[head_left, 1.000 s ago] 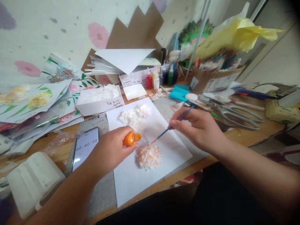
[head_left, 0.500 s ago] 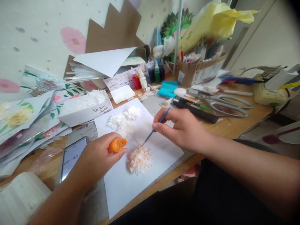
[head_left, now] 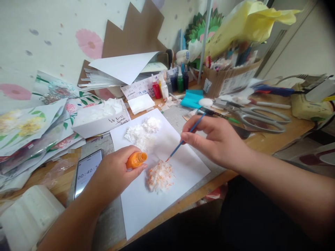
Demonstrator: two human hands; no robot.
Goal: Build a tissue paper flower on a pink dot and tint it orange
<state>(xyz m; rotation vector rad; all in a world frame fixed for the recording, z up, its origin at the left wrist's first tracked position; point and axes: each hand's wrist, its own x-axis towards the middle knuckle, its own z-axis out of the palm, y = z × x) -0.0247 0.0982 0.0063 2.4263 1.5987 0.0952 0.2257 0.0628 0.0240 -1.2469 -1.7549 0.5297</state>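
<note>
My left hand [head_left: 120, 174] is wrapped round a small uncapped bottle of orange paint [head_left: 136, 160], tilted with its mouth toward the right. Between the thumb and fingers of my right hand [head_left: 209, 139] is a thin blue paintbrush [head_left: 180, 144], slanting down to the left. Its orange-stained tip is at the upper edge of a ruffled white paper flower [head_left: 160, 177] flecked with orange. That flower lies on a white sheet of paper [head_left: 146, 214]. Behind it on the same sheet sit plain white crumpled paper flowers [head_left: 143, 132].
A phone [head_left: 87, 170] with a running timer lies left of the sheet. Farther back stand a white box of tissue pieces [head_left: 102, 122], several paint bottles [head_left: 156, 87] and a cardboard box of pens [head_left: 230, 82]. Large scissors [head_left: 261, 118] rest on the right.
The camera view swung right, then slightly back left. The brush tip has stayed near the flower's upper edge, and both hands keep their holds.
</note>
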